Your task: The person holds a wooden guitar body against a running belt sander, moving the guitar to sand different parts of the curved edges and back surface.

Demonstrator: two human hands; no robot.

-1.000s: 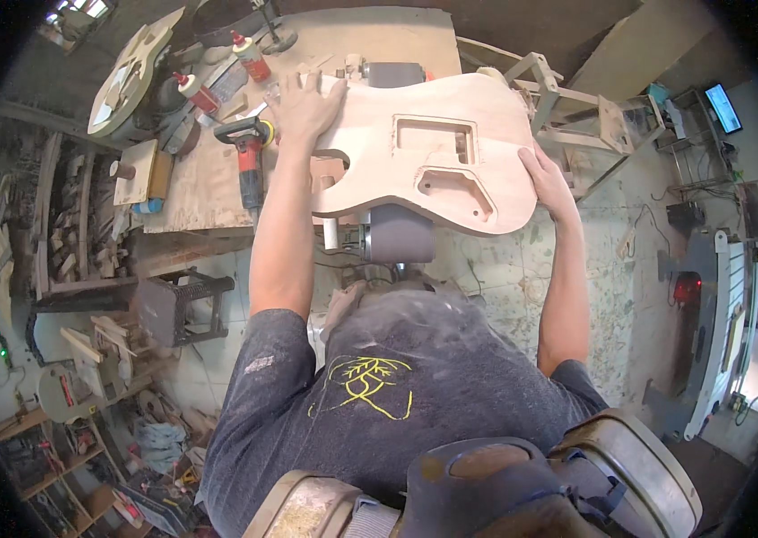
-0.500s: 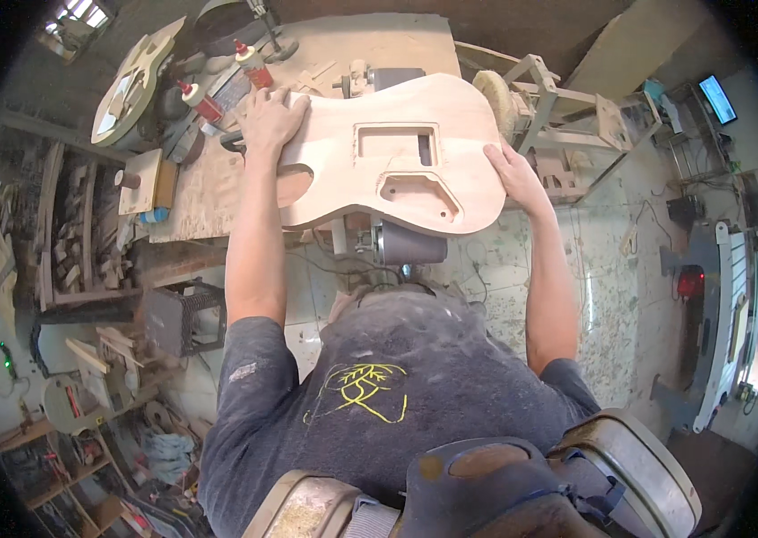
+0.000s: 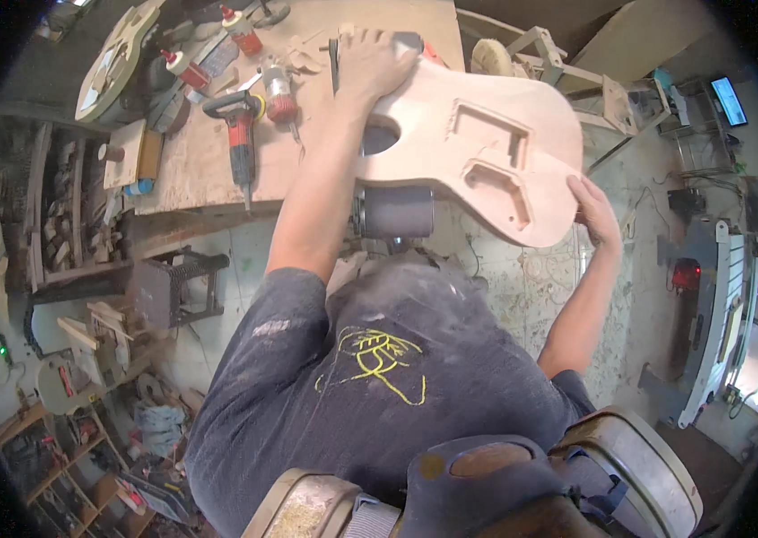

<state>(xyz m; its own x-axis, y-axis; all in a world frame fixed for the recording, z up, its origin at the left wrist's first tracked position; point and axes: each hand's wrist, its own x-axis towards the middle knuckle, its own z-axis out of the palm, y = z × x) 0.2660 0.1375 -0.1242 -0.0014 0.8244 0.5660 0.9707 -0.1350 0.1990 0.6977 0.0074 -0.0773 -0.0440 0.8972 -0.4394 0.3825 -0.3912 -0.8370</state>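
I hold a pale wooden guitar body (image 3: 437, 134) with two routed cavities, tilted over a dark cylindrical sanding drum (image 3: 397, 212) at the bench's front edge. My left hand (image 3: 377, 65) grips its upper left end, fingers bent over the edge. Low on the right side, my right hand (image 3: 594, 208) has the rounded edge between thumb and fingers. A red and black angle tool (image 3: 241, 143) and another red-and-silver power tool (image 3: 278, 94) lie on the bench left of my left forearm.
The plywood bench (image 3: 195, 166) carries two glue bottles (image 3: 240, 31) and another guitar body (image 3: 114, 58). Wooden frames (image 3: 576, 76) stand back right, a dark stool (image 3: 177, 287) at the left, and a machine with a long rail (image 3: 706, 323) at the far right.
The guitar body has shifted right and turned clockwise. My left hand has risen toward the back of the bench, while my right hand has moved right and lower, uncovering tools on the bench.
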